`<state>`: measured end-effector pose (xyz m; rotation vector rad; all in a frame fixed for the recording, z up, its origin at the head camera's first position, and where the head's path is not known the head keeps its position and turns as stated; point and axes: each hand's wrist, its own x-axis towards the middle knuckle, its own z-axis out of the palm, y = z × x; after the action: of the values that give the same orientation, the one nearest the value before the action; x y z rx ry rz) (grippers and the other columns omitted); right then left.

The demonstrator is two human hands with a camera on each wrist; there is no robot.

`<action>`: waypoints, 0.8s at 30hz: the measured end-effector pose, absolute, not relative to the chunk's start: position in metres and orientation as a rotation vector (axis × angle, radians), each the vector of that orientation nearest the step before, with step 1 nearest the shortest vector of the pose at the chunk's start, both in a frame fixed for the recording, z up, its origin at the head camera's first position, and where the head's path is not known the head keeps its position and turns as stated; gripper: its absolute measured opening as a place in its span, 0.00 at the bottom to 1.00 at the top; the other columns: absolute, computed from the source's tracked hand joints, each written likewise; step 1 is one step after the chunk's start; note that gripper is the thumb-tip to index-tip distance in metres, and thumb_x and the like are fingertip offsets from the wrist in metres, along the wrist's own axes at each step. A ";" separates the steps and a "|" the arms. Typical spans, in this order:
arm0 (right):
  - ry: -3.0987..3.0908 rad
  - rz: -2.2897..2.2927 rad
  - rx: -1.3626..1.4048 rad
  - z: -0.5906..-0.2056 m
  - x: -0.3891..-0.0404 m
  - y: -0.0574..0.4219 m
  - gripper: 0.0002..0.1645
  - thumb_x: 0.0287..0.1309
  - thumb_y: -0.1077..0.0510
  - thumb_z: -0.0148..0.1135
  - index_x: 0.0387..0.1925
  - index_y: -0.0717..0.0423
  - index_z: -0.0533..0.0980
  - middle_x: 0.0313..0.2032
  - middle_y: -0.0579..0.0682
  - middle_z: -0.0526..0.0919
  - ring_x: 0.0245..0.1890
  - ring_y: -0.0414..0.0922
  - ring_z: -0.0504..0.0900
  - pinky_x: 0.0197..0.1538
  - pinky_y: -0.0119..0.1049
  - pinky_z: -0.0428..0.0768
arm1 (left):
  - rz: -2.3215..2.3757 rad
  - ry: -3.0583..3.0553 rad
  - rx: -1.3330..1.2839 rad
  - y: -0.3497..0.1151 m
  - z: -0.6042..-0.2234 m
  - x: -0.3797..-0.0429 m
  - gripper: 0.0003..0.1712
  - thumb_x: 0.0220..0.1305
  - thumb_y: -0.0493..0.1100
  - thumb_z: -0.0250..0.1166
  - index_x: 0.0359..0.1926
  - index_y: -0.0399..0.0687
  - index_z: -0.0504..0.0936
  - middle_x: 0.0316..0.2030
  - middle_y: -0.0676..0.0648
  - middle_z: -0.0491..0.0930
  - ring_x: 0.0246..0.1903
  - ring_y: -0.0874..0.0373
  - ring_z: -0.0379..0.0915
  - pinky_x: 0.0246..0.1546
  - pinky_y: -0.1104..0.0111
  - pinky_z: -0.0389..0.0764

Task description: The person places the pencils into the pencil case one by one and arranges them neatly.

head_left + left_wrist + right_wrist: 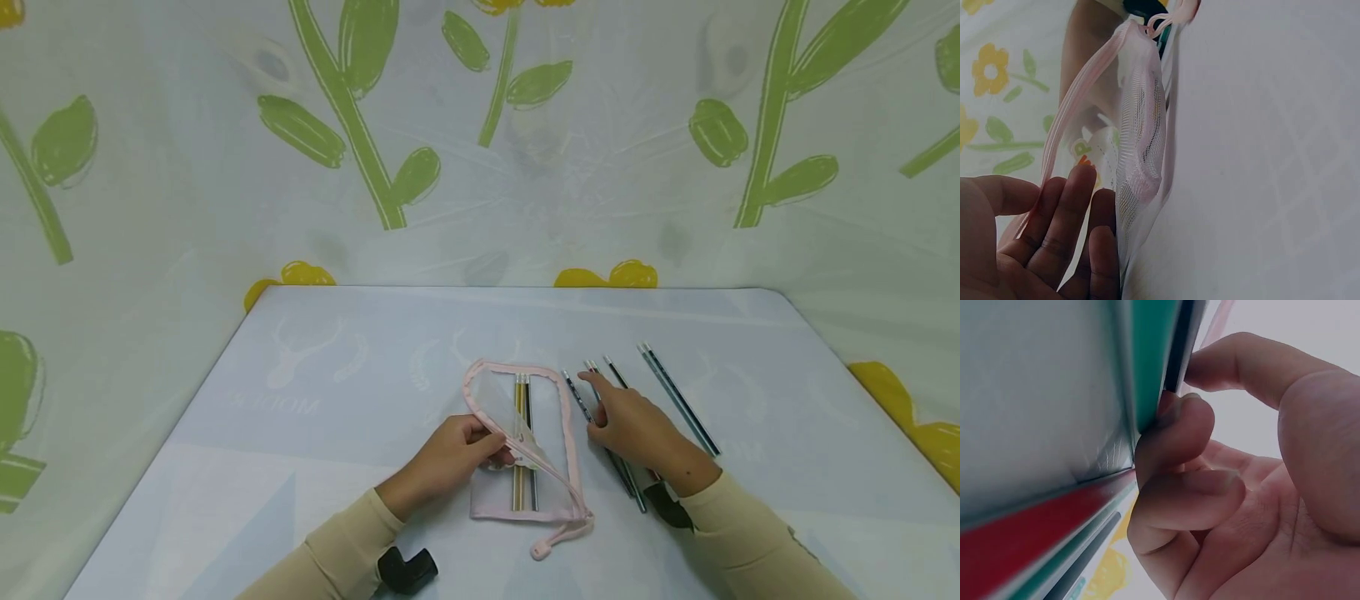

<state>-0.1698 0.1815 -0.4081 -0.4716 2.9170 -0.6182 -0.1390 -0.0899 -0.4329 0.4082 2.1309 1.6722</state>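
Observation:
A clear pencil pouch [567, 417] with pink trim lies on the table, its zipped edge lifted on one side. My left hand [457, 454] pinches that edge between thumb and fingers; in the left wrist view the pouch's mesh side [1141, 119] stands beside the fingers. Through the clear front show gold and dark pencils [518, 483]. Just right of the pouch, my right hand [637, 425] reaches over several loose pencils [618, 373]. Its thumb and fingers pinch a dark pencil [1179, 347], close beside a teal pencil [1150, 356]. The palm hides part of the group.
Farther right lie two more pencils [678, 398], side by side. The pouch's zipper pull [542, 550] trails toward the front. Black wrist straps [407, 571] show at both sleeves. Behind the pale table [390, 325] hangs a curtain [600, 183] printed with leaves and flowers.

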 end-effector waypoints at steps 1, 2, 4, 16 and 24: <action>2.918 -0.626 -0.472 -0.408 -0.170 0.182 0.42 0.55 0.66 0.66 0.71 0.59 0.61 0.22 0.44 0.76 0.18 0.39 0.68 0.21 0.33 0.69 | 1.673 2.130 0.408 -0.090 -0.433 -0.139 0.16 0.75 0.43 0.55 0.48 0.33 0.82 0.37 0.41 0.87 0.38 0.61 0.81 0.42 0.71 0.81; 2.917 -0.637 -0.473 -0.408 -0.170 0.182 0.43 0.54 0.66 0.65 0.71 0.59 0.61 0.21 0.44 0.76 0.18 0.39 0.68 0.21 0.33 0.68 | 1.673 2.130 0.406 -0.090 -0.433 -0.139 0.16 0.75 0.43 0.55 0.48 0.33 0.82 0.37 0.41 0.87 0.38 0.61 0.81 0.42 0.71 0.81; 2.910 -0.664 -0.474 -0.408 -0.170 0.182 0.43 0.54 0.67 0.65 0.71 0.60 0.60 0.20 0.44 0.75 0.18 0.39 0.68 0.21 0.32 0.68 | 1.675 2.128 0.402 -0.090 -0.433 -0.139 0.16 0.75 0.43 0.55 0.48 0.33 0.82 0.37 0.42 0.87 0.38 0.62 0.81 0.42 0.70 0.81; 2.873 -0.850 -0.488 -0.410 -0.174 0.184 0.44 0.50 0.69 0.62 0.71 0.64 0.59 0.24 0.47 0.75 0.19 0.39 0.68 0.22 0.32 0.69 | 1.671 2.128 0.401 -0.090 -0.433 -0.139 0.16 0.75 0.43 0.55 0.48 0.33 0.82 0.37 0.41 0.87 0.38 0.61 0.81 0.43 0.70 0.81; 2.788 -1.001 -0.460 -0.405 -0.176 0.185 0.41 0.55 0.66 0.59 0.71 0.60 0.59 0.32 0.50 0.76 0.22 0.41 0.70 0.22 0.32 0.71 | 1.667 2.132 0.411 -0.090 -0.431 -0.139 0.16 0.75 0.42 0.55 0.48 0.33 0.82 0.37 0.41 0.87 0.37 0.62 0.80 0.41 0.72 0.81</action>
<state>-0.1756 0.1848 -0.4055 -0.4605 2.7876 -1.0008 -0.1390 -0.0901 -0.4313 0.4114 2.1322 1.6670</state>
